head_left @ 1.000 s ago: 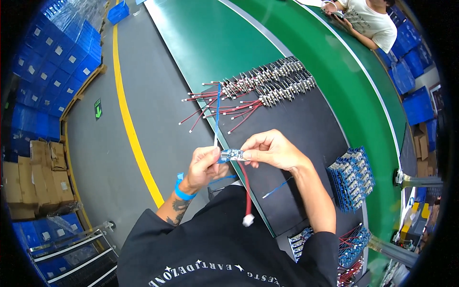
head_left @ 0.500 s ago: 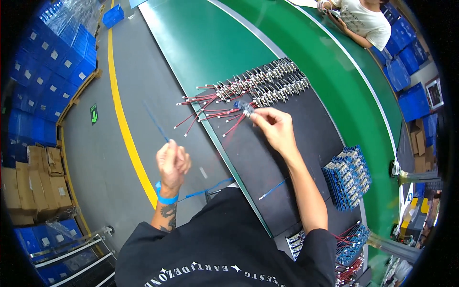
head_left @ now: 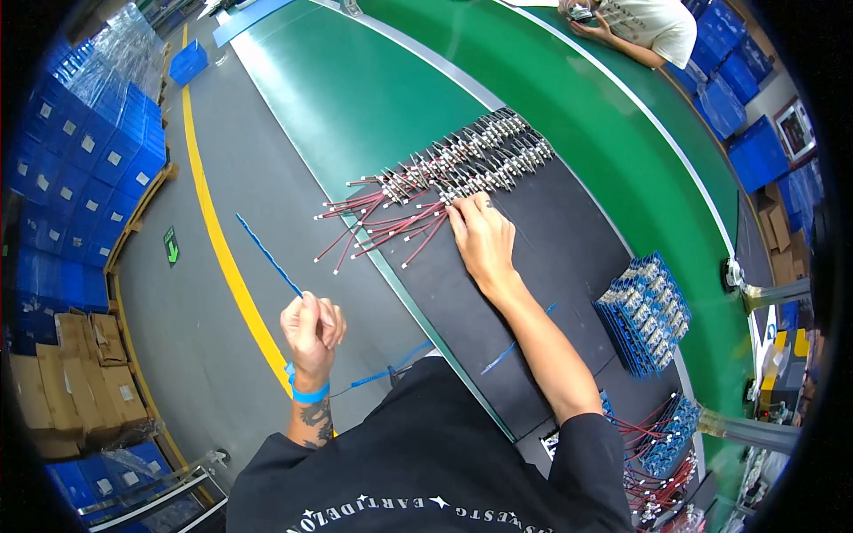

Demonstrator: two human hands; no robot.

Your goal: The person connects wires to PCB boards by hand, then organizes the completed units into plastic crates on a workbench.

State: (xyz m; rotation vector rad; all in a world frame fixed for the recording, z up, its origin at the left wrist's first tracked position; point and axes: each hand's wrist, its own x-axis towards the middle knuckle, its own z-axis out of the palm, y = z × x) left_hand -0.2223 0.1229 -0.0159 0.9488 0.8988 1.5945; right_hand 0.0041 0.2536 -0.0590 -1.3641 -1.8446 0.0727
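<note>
My left hand (head_left: 313, 333) is closed on one end of a thin blue strip (head_left: 267, 255), held up over the floor left of the bench. My right hand (head_left: 484, 244) has its fingers pressed together at the near end of a row of small circuit boards (head_left: 506, 173). A board seems to be between its fingertips, mostly hidden by them. A second row of such boards (head_left: 480, 138) stands just beyond. Red wires (head_left: 391, 226) with white plugs fan out from both rows over the bench edge.
A stack of blue board panels (head_left: 644, 315) stands right of my right forearm; wired blue boards (head_left: 671, 435) lie nearer. Another blue strip (head_left: 499, 358) rests on the black mat (head_left: 569, 258). Across the green belt (head_left: 577, 107) sits a person (head_left: 644, 31). Blue crates (head_left: 80, 169) are piled left.
My right hand has lowered the small circuit board to the near end of the row. My left hand still holds the blue strip, slightly lower. The view has shifted a little.
</note>
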